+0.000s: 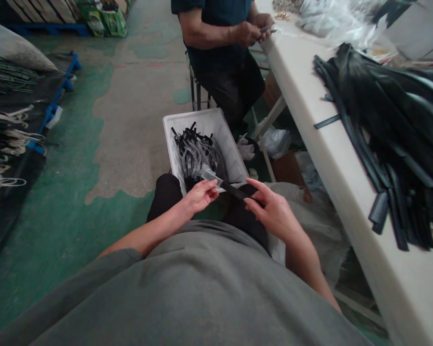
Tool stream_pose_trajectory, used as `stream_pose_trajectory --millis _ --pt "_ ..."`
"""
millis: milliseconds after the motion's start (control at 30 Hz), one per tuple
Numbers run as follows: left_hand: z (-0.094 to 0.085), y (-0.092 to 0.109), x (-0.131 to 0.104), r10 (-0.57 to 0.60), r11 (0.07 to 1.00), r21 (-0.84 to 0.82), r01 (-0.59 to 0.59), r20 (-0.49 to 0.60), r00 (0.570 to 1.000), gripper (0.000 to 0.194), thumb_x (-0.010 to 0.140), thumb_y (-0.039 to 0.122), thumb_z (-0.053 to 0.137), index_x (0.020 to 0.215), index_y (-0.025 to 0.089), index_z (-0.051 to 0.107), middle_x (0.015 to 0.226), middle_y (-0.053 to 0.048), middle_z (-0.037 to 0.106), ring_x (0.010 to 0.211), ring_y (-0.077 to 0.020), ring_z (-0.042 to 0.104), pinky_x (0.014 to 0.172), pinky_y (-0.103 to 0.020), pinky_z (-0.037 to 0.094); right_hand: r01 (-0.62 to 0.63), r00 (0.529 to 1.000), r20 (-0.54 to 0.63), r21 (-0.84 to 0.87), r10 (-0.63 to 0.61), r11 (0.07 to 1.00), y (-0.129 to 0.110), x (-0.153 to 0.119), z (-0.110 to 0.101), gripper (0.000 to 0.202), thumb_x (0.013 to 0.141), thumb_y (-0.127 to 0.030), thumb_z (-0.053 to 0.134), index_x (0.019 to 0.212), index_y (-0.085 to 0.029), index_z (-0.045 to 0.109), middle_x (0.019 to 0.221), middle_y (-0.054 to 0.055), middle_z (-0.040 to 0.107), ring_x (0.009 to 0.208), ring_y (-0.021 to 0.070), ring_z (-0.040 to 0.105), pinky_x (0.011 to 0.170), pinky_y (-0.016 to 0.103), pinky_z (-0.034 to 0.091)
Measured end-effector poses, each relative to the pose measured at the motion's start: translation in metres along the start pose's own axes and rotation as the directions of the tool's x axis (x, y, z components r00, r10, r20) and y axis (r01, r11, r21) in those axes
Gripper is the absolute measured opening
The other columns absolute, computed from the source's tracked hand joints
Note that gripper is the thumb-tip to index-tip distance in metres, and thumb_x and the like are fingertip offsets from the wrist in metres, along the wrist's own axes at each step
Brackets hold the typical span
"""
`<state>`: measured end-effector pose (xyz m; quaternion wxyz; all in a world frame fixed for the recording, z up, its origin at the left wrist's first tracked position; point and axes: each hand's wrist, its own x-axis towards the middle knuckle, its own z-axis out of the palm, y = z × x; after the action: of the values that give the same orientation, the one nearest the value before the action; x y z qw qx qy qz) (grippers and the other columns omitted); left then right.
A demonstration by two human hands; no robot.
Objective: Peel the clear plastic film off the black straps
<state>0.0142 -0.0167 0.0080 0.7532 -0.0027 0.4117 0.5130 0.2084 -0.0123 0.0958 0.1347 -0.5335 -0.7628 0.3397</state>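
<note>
Diagonally, the black strip [234,191] runs pinched between left fingers [211,185] and right fingers [254,205], pale end [210,175] pointing forward-left.

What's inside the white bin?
A heap of greyish strips with black ends. The heap hides the bin's bottom beneath it; the left hand and held strip cover part of the near end.
</note>
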Motion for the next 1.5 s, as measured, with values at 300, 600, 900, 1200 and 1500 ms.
stream_pose_trajectory --millis 300,600,900,1200,1500 --pt "0.000 -0.007 -0.001 -0.055 0.996 0.073 0.051 0.045 0.997 0.018 0.072 0.011 0.076 0.070 0.013 0.058 0.058 0.005 0.058 0.051 -0.0051 0.054 0.058 -0.021 0.051 0.030 1.000 -0.002 -0.025 -0.030 0.999 0.005 0.010 0.013 0.052 0.088 -0.025 0.056 0.138 -0.021 0.048 0.080 0.001 0.072 0.063 0.0156 0.062 0.061 0.026 0.043" --pt "0.002 -0.004 -0.001 -0.092 0.992 0.099 0.083 0.081 0.993 0.016 0.076 0.010 0.072 0.069 0.013 0.058 0.057 0.004 0.057 0.051 -0.0059 0.054 0.058 -0.022 0.053 0.034 0.999 -0.012 0.016 -0.034 0.999 0.004 0.010 0.014 0.042 0.089 -0.021 0.055 0.130 -0.021 0.055 0.080 0.002 0.072 0.067 0.0160 0.065 0.065 0.027 0.047" --pt "0.001 0.017 -0.008 -0.154 0.988 0.041 0.152 0.060 0.986 0.018 0.081 0.011 0.066 0.066 0.013 0.057 0.055 0.004 0.055 0.051 -0.0048 0.054 0.061 -0.021 0.054 0.492 0.870 -0.116 0.175 -0.479 0.852 0.017 -0.016 -0.002 0.038 0.086 -0.030 0.067 0.124 -0.025 0.063 0.112 0.008 0.066 0.095 0.0186 0.066 0.079 0.030 0.055" --pt "0.018 0.005 -0.018 -0.147 0.983 0.151 0.108 0.274 0.951 0.009 0.077 0.011 0.069 0.084 0.014 0.064 0.066 0.001 0.064 0.059 -0.0085 0.061 0.069 -0.024 0.055 0.649 0.724 -0.253 -0.065 -0.641 0.758 0.017 0.014 0.017 0.028 0.090 -0.015 0.056 0.113 -0.024 0.069 0.124 0.009 0.066 0.118 0.0225 0.058 0.096 0.039 0.049" --pt "0.018 0.082 0.047 0.087 0.996 -0.038 -0.084 0.086 0.993 0.036 0.097 0.035 0.041 0.104 0.007 0.062 0.091 -0.014 0.073 0.080 -0.0184 0.071 0.074 -0.030 0.056 0.284 0.937 0.129 0.260 -0.324 0.923 0.037 -0.042 -0.007 0.032 0.098 -0.037 0.045 0.091 -0.019 0.071 0.084 0.004 0.072 0.077 0.0158 0.066 0.072 0.025 0.050"
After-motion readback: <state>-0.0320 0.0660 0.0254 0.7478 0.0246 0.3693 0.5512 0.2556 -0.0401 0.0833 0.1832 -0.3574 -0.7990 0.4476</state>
